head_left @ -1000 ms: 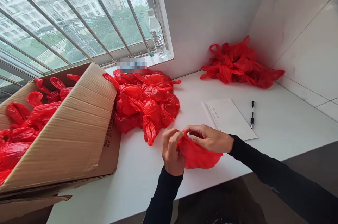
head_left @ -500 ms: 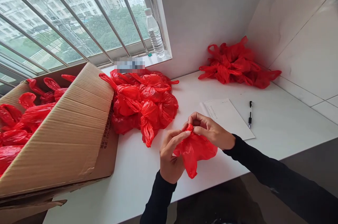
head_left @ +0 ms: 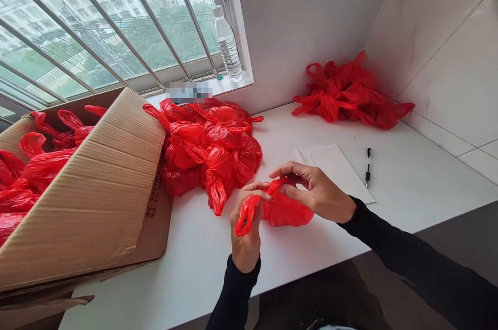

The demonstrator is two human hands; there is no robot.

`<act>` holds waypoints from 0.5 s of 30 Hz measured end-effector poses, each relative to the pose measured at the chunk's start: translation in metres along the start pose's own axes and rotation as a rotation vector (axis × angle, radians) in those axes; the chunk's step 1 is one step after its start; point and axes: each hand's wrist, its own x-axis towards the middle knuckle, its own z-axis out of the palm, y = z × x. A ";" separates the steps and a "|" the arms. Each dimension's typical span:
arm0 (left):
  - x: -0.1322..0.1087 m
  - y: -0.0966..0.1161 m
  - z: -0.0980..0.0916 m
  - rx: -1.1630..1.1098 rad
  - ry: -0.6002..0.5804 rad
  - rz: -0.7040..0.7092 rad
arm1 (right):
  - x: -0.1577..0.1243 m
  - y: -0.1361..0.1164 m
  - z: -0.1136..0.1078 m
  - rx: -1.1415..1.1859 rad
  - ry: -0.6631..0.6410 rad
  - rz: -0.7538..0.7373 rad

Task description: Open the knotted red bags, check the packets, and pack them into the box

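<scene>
A small red plastic bag is held just above the white counter, between both hands. My left hand pinches one looped handle of the bag, which hangs down over its fingers. My right hand grips the bag's top at the other side, fingers curled around the plastic. Both sleeves are black.
A pile of tied red bags lies left of the hands, beside an open cardboard box full of more. Another red pile sits in the far right corner. A paper sheet, a pen and a water bottle are nearby.
The hands have drawn the bag's handles apart; my left hand now pulls one loop out to the left and down, while my right hand keeps hold of the top.
</scene>
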 end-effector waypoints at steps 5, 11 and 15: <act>0.007 0.004 0.006 -0.114 0.015 -0.070 | -0.001 -0.006 0.002 -0.271 0.019 0.088; 0.010 0.005 0.006 -0.169 0.070 -0.144 | -0.004 -0.013 -0.008 -0.022 -0.126 0.123; 0.011 0.008 0.004 -0.179 0.088 -0.163 | -0.005 -0.015 -0.012 0.070 -0.095 0.101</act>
